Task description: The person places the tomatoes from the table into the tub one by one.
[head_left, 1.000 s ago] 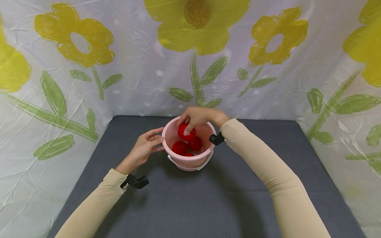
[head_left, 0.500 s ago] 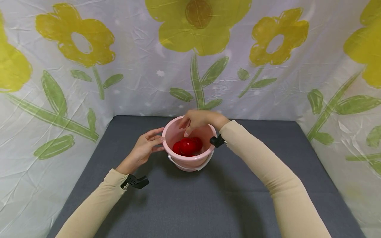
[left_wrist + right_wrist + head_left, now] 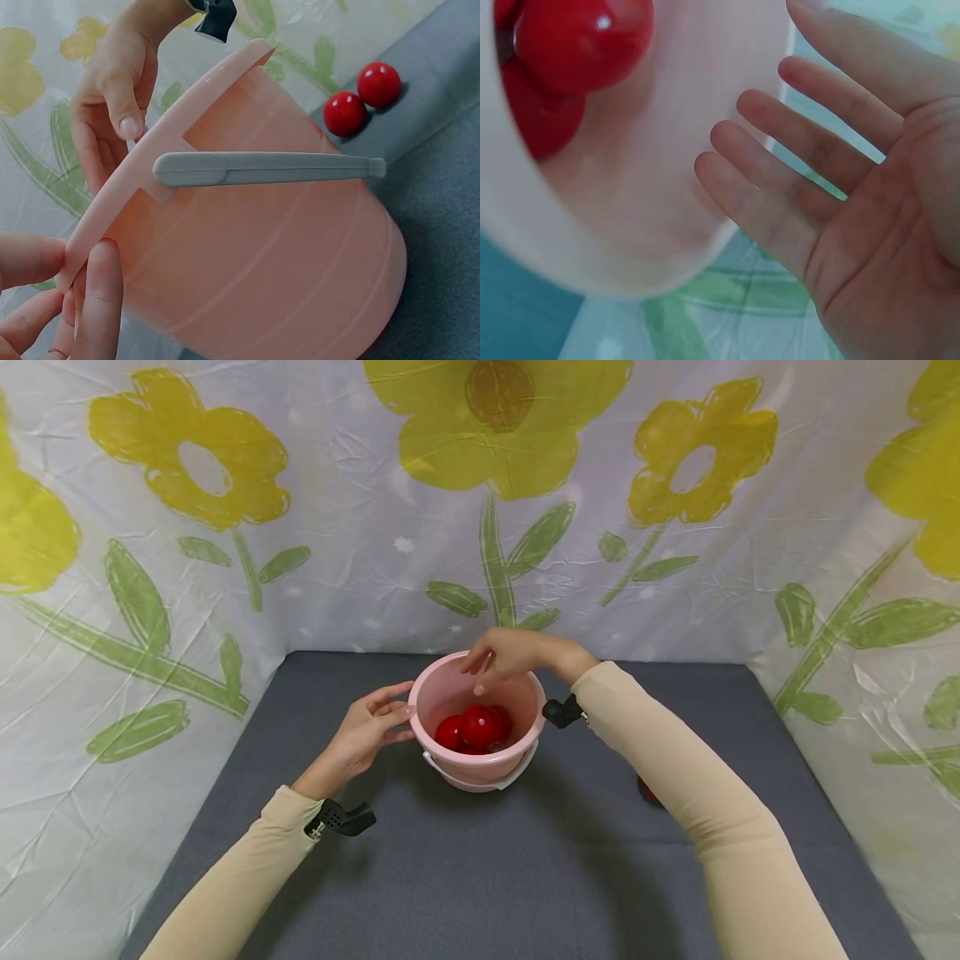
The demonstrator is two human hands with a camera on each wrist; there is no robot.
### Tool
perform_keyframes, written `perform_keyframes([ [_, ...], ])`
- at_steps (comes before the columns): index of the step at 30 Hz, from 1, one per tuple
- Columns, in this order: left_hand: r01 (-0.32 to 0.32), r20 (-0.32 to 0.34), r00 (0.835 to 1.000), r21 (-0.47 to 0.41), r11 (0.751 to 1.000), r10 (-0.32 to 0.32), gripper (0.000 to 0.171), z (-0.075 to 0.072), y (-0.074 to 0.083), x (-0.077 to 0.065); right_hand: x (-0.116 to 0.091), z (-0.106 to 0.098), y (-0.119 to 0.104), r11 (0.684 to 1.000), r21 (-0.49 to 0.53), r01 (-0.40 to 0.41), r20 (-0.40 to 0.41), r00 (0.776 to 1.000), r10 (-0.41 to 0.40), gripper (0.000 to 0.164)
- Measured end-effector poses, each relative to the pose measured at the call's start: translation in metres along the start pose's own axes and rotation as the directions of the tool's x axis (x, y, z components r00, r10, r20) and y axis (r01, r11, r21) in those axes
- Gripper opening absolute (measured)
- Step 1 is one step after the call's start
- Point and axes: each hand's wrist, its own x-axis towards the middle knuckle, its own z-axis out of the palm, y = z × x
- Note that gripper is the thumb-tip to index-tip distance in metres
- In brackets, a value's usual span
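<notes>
A pink bucket with a pale handle stands on the dark table. My left hand pinches its left rim, thumb and fingers on either side of the edge in the left wrist view. Inside the bucket lie several glossy red balls, piled together; the lowest are partly hidden. Over the bucket's far right rim is my right hand, holding nothing. Its fingers are spread and relaxed in the right wrist view, apart from the balls.
Two more red balls rest on the table to the bucket's right. In the head view the right sleeve hides most of them. A flower-printed curtain hangs behind and at both sides.
My right hand has let go of a red ball, which dropped onto the others in the bucket, then rose and shifted right. The left hand has stayed at the rim.
</notes>
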Motion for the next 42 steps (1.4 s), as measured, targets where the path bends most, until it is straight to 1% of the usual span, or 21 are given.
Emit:
perform_keyframes([
  [3,-0.003,-0.001,1.000,-0.002,1.000,0.003,0.055,0.000,0.000,0.000,-0.010,-0.005,0.005,1.000,-0.006,0.004,-0.041,0.999,-0.005,0.042],
  [6,-0.005,-0.006,1.000,-0.006,1.000,0.005,0.055,0.000,0.001,-0.001,-0.022,-0.012,0.009,1.000,0.005,-0.021,-0.087,0.996,0.021,0.040],
  [11,-0.001,-0.015,1.000,-0.009,1.000,0.001,0.055,0.000,0.001,-0.001,-0.048,-0.024,0.018,0.997,0.063,-0.040,-0.150,0.987,0.049,0.043],
  [14,0.001,-0.014,1.000,-0.009,1.000,-0.001,0.055,0.000,0.001,-0.001,-0.066,-0.030,0.023,0.996,0.066,-0.061,-0.190,0.979,0.073,0.045],
  [18,0.002,-0.010,1.000,-0.005,1.000,-0.002,0.055,-0.001,0.001,-0.001,-0.092,-0.036,0.029,0.991,0.073,-0.112,-0.232,0.964,0.126,0.046],
  [24,-0.006,-0.011,1.000,-0.006,1.000,0.006,0.056,-0.002,0.001,-0.002,-0.130,-0.038,0.046,0.978,0.117,-0.173,-0.278,0.939,0.200,0.048],
  [28,-0.013,-0.003,1.000,-0.019,1.000,0.012,0.056,-0.002,0.000,-0.002,-0.150,-0.034,0.064,0.972,0.114,-0.207,-0.309,0.922,0.233,0.049],
  [32,-0.016,-0.004,1.000,-0.020,1.000,0.016,0.056,-0.001,-0.001,-0.001,-0.169,-0.024,0.083,0.964,0.121,-0.235,-0.325,0.909,0.262,0.050],
  [38,-0.014,0.000,1.000,-0.017,1.000,0.014,0.056,0.000,-0.002,0.000,-0.195,0.000,0.117,0.960,0.106,-0.259,-0.347,0.895,0.279,0.053],
  [42,-0.018,0.002,1.000,-0.010,1.000,0.018,0.055,0.000,-0.002,0.000,-0.207,0.020,0.137,0.949,0.168,-0.268,-0.348,0.884,0.311,0.056],
])
